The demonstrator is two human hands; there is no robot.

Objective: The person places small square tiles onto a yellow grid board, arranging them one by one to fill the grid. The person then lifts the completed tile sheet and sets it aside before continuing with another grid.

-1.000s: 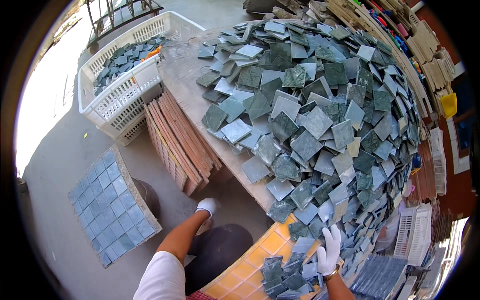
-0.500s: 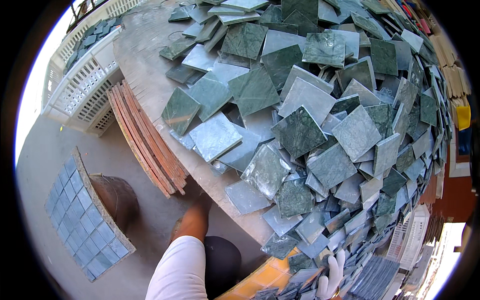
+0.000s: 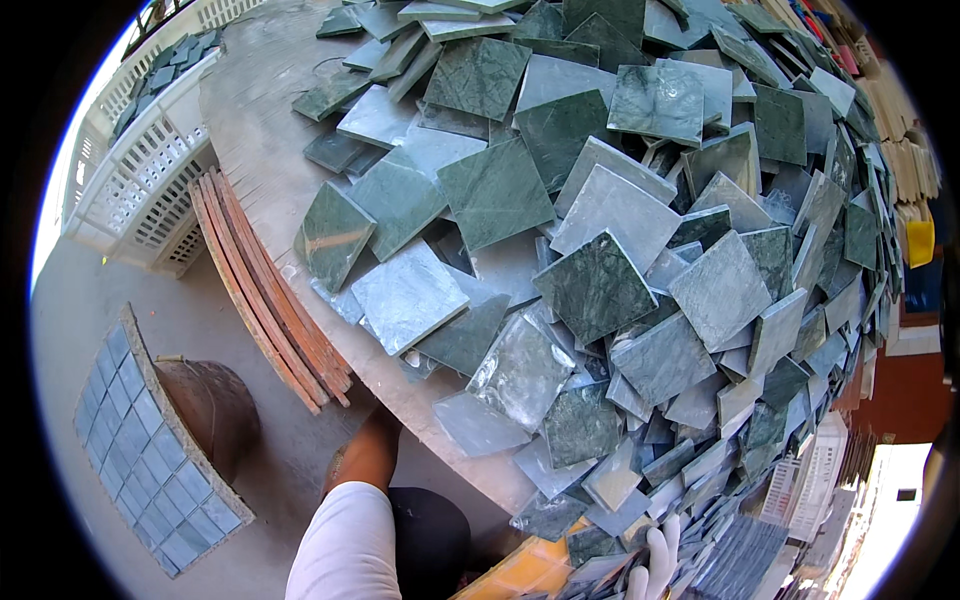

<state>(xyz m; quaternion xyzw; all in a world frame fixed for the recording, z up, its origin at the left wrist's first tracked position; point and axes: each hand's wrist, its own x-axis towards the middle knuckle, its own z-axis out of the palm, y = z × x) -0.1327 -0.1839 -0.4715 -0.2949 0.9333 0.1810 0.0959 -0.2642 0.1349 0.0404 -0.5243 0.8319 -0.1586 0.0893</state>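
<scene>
At the lower right edge, my right hand (image 3: 655,565) in a white glove has its fingers stretched out and apart, low against the heap of stone tiles (image 3: 595,285). The bottom edge cuts off the rest of this hand. Nothing shows between its fingers. The tiles are square, green and grey, lying loose and overlapping at many angles. A yellow, tile-patterned surface (image 3: 535,568) lies just left of the glove. My left arm (image 3: 345,540), in a white sleeve, enters from below, and its forearm goes down beside the table edge. My left hand is hidden there.
A worn board tabletop (image 3: 260,100) carries the heap. Reddish boards (image 3: 265,290) lean on its left edge. White plastic crates (image 3: 150,190) stand beyond. On the left, a panel of blue-grey tiles (image 3: 150,440) rests on a brown stand (image 3: 210,400). Grey strips (image 3: 740,560) are stacked lower right.
The whole view has shifted slightly, so the crates, boards and tiled panel sit further left. My right hand is slightly lower in view, with more of it cut off by the edge.
</scene>
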